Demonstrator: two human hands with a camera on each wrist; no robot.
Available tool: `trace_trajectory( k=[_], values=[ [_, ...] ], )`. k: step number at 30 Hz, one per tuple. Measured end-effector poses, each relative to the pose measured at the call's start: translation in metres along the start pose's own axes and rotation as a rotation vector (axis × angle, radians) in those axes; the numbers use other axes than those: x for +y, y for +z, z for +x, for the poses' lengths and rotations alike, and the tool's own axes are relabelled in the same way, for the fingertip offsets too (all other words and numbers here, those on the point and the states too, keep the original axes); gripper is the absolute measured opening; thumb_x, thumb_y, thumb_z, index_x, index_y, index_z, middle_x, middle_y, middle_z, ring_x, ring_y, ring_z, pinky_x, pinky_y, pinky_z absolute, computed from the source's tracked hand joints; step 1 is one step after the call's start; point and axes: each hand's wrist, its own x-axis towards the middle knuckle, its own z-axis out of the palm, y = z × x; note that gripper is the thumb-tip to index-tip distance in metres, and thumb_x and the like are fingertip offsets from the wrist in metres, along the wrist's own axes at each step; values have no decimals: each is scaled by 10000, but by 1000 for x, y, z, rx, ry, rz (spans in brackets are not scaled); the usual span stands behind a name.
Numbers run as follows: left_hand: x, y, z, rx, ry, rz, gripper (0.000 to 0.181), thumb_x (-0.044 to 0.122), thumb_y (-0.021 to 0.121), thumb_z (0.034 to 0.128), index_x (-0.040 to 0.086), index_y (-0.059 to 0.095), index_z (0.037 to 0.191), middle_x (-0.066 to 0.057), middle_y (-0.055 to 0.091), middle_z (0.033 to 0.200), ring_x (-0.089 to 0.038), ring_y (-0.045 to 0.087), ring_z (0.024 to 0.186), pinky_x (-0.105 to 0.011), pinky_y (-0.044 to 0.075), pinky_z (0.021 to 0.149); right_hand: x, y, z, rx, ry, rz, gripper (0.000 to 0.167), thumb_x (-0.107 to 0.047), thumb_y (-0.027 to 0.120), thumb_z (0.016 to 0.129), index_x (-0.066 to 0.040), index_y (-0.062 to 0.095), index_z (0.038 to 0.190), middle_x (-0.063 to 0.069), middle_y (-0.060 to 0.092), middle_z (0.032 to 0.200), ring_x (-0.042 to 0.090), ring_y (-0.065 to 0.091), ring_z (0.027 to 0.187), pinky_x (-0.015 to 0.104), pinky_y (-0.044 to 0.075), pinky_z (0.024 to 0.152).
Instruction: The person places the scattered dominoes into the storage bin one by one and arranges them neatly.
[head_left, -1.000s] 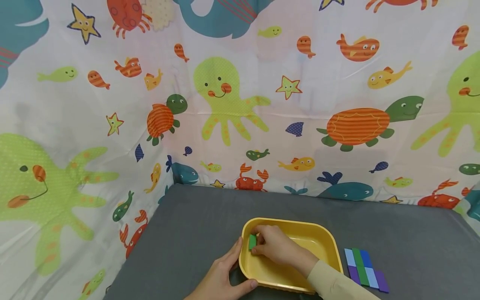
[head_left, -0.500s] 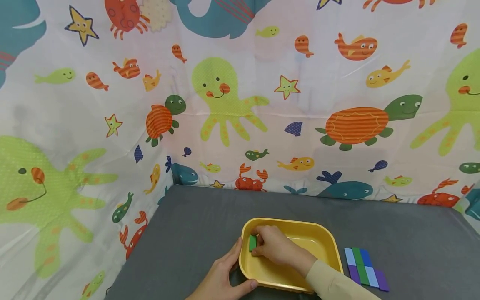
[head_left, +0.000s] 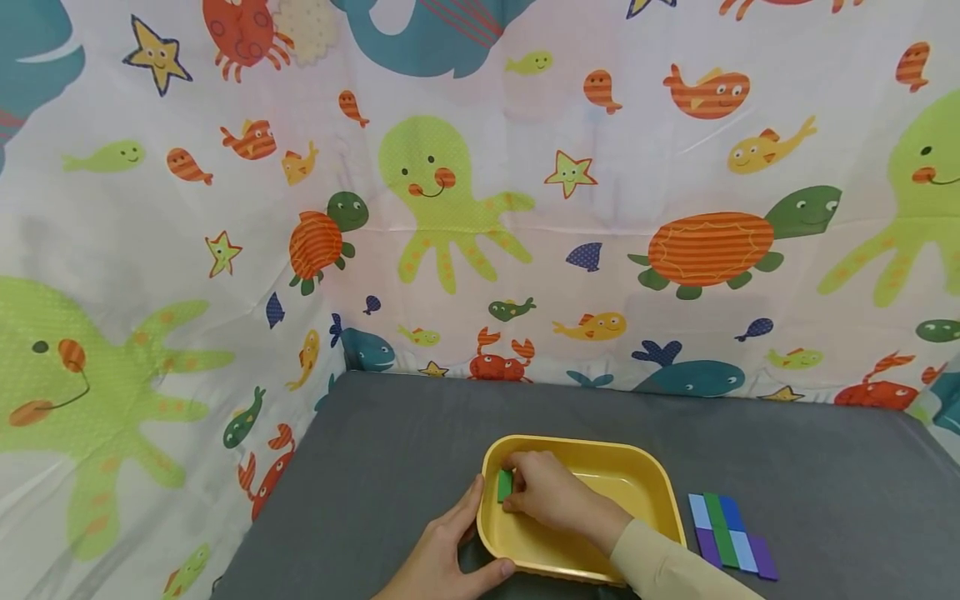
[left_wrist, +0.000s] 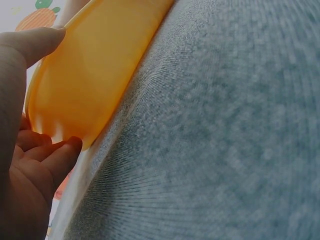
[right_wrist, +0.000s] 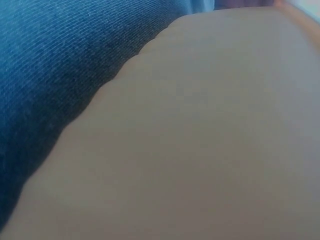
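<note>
No lettering legible; no numbers or brands either.

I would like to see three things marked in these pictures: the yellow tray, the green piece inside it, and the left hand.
Yellow tray (head_left: 628, 490): head view, bare floor towards its right end.
Green piece (head_left: 505, 487): head view, middle of its visible part.
Left hand (head_left: 442, 546): head view, back of the hand.

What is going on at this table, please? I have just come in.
A person has both hands at a yellow tray on a grey table. The left hand holds the tray at its left end, while the right hand reaches inside and holds a small green piece there. To the right of the tray, blue, green and purple tiles lie side by side.
</note>
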Motion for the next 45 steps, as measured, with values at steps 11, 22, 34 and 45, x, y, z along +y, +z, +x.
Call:
trace_trajectory(
  k=[11, 22, 34, 45],
  values=[
    [-3, 0, -2, 3, 20, 0, 989, 469, 767, 1034, 118, 187, 1754, -89, 232, 1786, -325, 329, 1602, -325, 491, 1152, -22, -6, -7, -6, 15, -33, 194, -26, 883, 896, -48, 733, 1017, -70, 609, 683, 75, 512, 571, 207, 401, 516],
    [-6, 5, 1, -5, 44, -14, 1003, 474, 774, 1028, 141, 169, 1756, -63, 210, 1787, -284, 326, 1599, -303, 474, 1161, -22, -11, -11, -6, 3, -62, 169, -44, 893, 893, -59, 749, 979, -77, 606, 662, 68, 498, 558, 199, 382, 514],
    [-5, 0, -2, -6, 95, 16, 989, 429, 752, 1054, 105, 134, 1755, -86, 186, 1797, -306, 326, 1601, -317, 467, 1169, -32, -19, -14, -2, -8, -45, 201, -122, 896, 920, -43, 744, 1024, -84, 640, 696, 75, 541, 582, 219, 448, 531],
    [-5, 1, 0, -13, 55, 50, 1023, 502, 741, 1044, 90, 131, 1754, -97, 189, 1792, -328, 335, 1593, -331, 487, 1155, -48, -36, -32, -19, 54, 23, 450, -212, 889, 945, 33, 757, 1298, -80, 678, 767, 125, 594, 645, 249, 503, 581]
  ],
)
